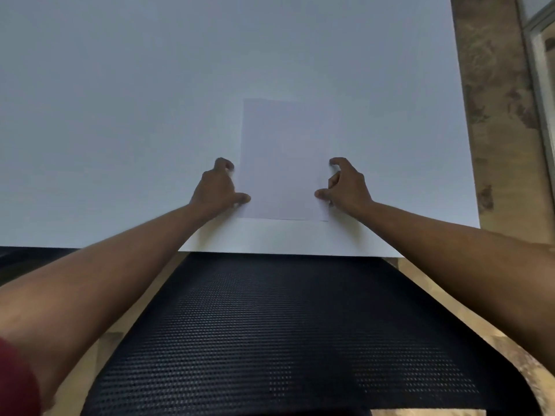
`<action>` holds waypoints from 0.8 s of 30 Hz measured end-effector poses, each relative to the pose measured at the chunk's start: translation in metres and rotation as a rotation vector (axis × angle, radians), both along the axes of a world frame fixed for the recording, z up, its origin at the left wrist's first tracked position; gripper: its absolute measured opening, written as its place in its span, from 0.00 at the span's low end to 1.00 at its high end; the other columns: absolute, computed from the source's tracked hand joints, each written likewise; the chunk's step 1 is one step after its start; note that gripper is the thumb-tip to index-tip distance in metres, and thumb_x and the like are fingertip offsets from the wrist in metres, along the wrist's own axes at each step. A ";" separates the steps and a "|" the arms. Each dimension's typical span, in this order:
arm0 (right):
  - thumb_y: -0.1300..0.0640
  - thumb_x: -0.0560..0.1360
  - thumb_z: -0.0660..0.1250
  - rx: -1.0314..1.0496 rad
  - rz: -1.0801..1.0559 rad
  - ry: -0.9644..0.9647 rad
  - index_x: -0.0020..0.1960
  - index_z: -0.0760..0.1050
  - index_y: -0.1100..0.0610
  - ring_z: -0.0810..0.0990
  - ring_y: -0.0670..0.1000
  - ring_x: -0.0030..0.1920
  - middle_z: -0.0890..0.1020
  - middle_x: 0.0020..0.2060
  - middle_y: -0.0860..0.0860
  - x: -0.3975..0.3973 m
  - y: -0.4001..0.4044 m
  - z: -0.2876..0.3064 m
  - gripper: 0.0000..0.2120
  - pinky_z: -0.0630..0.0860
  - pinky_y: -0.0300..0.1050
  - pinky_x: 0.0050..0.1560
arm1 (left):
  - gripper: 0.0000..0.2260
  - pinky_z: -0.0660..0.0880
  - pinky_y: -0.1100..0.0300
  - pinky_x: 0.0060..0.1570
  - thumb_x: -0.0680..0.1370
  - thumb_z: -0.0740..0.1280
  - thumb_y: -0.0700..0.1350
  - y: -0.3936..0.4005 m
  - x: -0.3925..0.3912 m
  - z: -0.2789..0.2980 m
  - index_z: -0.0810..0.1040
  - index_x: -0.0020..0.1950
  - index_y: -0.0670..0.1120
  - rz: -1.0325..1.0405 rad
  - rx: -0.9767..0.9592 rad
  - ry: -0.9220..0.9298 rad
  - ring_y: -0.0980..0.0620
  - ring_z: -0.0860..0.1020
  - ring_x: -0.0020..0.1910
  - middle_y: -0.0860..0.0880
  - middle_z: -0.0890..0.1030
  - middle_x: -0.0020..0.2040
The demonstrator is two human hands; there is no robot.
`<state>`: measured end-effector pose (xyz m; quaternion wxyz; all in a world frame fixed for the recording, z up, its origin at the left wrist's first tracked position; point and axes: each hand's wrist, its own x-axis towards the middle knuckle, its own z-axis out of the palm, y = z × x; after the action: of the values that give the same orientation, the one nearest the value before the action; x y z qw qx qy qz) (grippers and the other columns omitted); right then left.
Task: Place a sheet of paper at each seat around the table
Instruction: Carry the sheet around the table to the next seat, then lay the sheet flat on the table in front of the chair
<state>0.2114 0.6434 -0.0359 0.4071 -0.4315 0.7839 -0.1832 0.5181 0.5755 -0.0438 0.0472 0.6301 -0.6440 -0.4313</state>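
A white sheet [283, 163] lies flat on the white table [120, 115], upright in portrait, its near edge close to the table's near edge and roughly parallel to it. It sits toward the right half of the table, in front of a black mesh chair [285, 340] whose back fills the lower middle of the view.

Both arms reach over the chair back to the sheet. The left hand [217, 187] is at the sheet's left edge, near its lower corner: the thumb stretches out onto the paper and presses it, while the other fingers are curled under at the knuckles just beside the edge. Whether those curled fingertips touch the paper or only the table cannot be told. The right hand [345, 184] mirrors it at the right edge: thumb laid out onto the paper near the lower right corner, forefinger hooked and apart from the thumb, its tip at the edge higher up, remaining fingers bent. Neither hand lifts the sheet; it rests fully on the table.

To the right of the table runs a brown mottled floor [495, 115], and a pale frame [540, 55] stands at the far right. A dark red blur [15, 379] fills the lower left corner
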 end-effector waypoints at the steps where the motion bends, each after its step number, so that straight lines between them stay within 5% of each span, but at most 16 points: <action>1: 0.63 0.69 0.83 -0.003 0.010 0.008 0.75 0.70 0.55 0.79 0.51 0.36 0.79 0.39 0.50 0.000 0.000 -0.002 0.39 0.83 0.54 0.49 | 0.37 0.73 0.52 0.45 0.69 0.85 0.49 -0.001 0.002 -0.002 0.68 0.70 0.44 -0.041 -0.025 -0.044 0.44 0.80 0.50 0.45 0.81 0.52; 4: 0.61 0.69 0.83 -0.011 0.015 0.006 0.75 0.70 0.54 0.79 0.52 0.40 0.78 0.45 0.50 0.001 0.000 -0.004 0.38 0.84 0.55 0.49 | 0.38 0.73 0.49 0.52 0.69 0.86 0.52 0.000 0.011 -0.006 0.69 0.71 0.46 -0.149 -0.135 -0.051 0.46 0.75 0.53 0.48 0.73 0.57; 8: 0.56 0.72 0.82 -0.081 0.060 0.100 0.74 0.70 0.55 0.77 0.51 0.50 0.77 0.57 0.52 0.002 0.008 -0.003 0.35 0.74 0.37 0.48 | 0.33 0.73 0.48 0.61 0.70 0.83 0.58 0.004 0.022 -0.007 0.77 0.71 0.49 -0.344 -0.314 -0.069 0.46 0.70 0.67 0.47 0.74 0.66; 12: 0.53 0.77 0.77 -0.262 0.386 0.274 0.74 0.73 0.54 0.76 0.54 0.65 0.76 0.66 0.53 -0.004 0.025 0.003 0.28 0.74 0.46 0.63 | 0.39 0.67 0.36 0.75 0.72 0.70 0.75 -0.002 0.029 -0.020 0.76 0.76 0.54 -0.588 -0.468 -0.147 0.39 0.66 0.80 0.48 0.71 0.80; 15: 0.44 0.77 0.75 -0.225 0.656 0.369 0.79 0.70 0.54 0.67 0.57 0.78 0.71 0.77 0.53 -0.012 0.031 -0.003 0.34 0.67 0.53 0.77 | 0.46 0.56 0.35 0.81 0.72 0.58 0.82 -0.008 0.029 -0.025 0.69 0.83 0.57 -0.735 -0.430 -0.256 0.40 0.57 0.86 0.50 0.62 0.87; 20: 0.39 0.80 0.70 -0.148 0.720 0.417 0.84 0.63 0.54 0.54 0.58 0.85 0.60 0.85 0.52 -0.021 0.022 -0.015 0.39 0.52 0.55 0.84 | 0.48 0.51 0.36 0.82 0.72 0.53 0.83 -0.015 0.025 -0.029 0.63 0.86 0.58 -0.745 -0.437 -0.306 0.41 0.53 0.88 0.52 0.57 0.88; 24: 0.40 0.81 0.70 -0.158 0.707 0.399 0.84 0.62 0.54 0.54 0.56 0.86 0.59 0.86 0.52 -0.027 0.009 -0.018 0.39 0.52 0.57 0.85 | 0.48 0.49 0.37 0.83 0.71 0.52 0.82 -0.027 0.019 -0.029 0.60 0.87 0.58 -0.734 -0.442 -0.321 0.43 0.51 0.88 0.54 0.55 0.89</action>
<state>0.1845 0.6528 -0.0536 0.2507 -0.7312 0.6344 -0.0046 0.5371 0.5485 -0.0731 -0.0757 0.3936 -0.9005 -0.1687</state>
